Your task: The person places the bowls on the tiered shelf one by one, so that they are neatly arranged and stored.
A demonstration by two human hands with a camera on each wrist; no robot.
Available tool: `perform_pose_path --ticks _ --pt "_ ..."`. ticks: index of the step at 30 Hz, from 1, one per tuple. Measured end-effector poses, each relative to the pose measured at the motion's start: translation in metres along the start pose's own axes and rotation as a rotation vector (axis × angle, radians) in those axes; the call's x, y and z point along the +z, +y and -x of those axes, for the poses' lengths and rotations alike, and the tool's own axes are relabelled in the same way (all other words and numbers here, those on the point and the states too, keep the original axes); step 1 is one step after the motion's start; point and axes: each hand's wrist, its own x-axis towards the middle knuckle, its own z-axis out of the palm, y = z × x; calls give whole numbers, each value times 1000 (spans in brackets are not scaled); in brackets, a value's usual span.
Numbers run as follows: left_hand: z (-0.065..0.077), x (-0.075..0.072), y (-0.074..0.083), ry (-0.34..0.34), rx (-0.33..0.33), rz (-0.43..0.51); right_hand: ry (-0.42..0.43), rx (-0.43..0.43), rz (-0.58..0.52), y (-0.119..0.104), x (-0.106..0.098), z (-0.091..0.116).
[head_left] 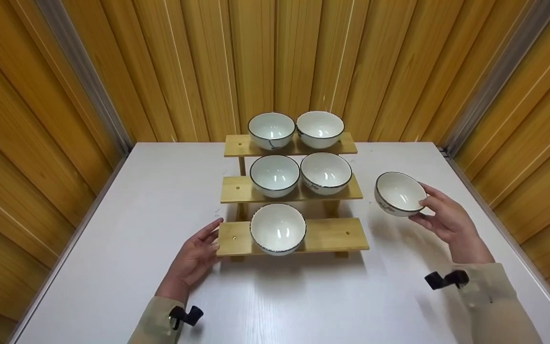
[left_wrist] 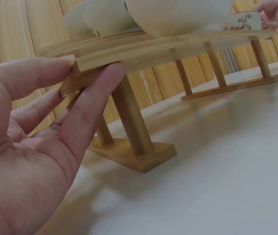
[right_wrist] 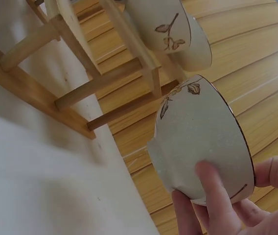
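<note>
In the head view, my right hand [head_left: 450,220] holds a white bowl [head_left: 400,192] by its right side, raised off the table to the right of a three-tier wooden stand [head_left: 330,235]. The right wrist view shows the thumb at the dark rim and fingers against the outside of the bowl [right_wrist: 202,132], which has a brown leaf pattern. My left hand [head_left: 195,258] pinches the left end of the lowest shelf board [left_wrist: 100,59], one finger beneath it. A single bowl [head_left: 278,228] sits on that lowest tier, left of centre.
Two bowls, a left one [head_left: 275,176] and a right one [head_left: 326,173], stand side by side on the middle tier. Two more [head_left: 271,131] [head_left: 320,129] are on the top tier. Wood-patterned panels [head_left: 256,57] enclose the white table [head_left: 160,181] at back and sides.
</note>
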Motion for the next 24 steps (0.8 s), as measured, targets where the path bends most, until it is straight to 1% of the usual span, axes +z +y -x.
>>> perform_pose_path --ticks 4,6,7,11,14,17,24 --pt "0 0 -1 7 2 -17 -70 -26 7 -2 5 17" --pt "0 0 -1 24 -1 -7 -95 -37 26 -3 9 25" --pt "0 0 -1 30 -4 -6 -105 -42 42 -2 11 29" --pt "1 0 0 19 0 -9 -128 -55 145 1 24 39" --pt "2 -1 1 -5 9 -21 -134 -59 235 4 37 41" --pt "1 -1 0 -7 11 -30 -139 -49 298 8 50 40" --pt "1 -2 0 -9 19 -29 -182 -8 356 19 78 33"
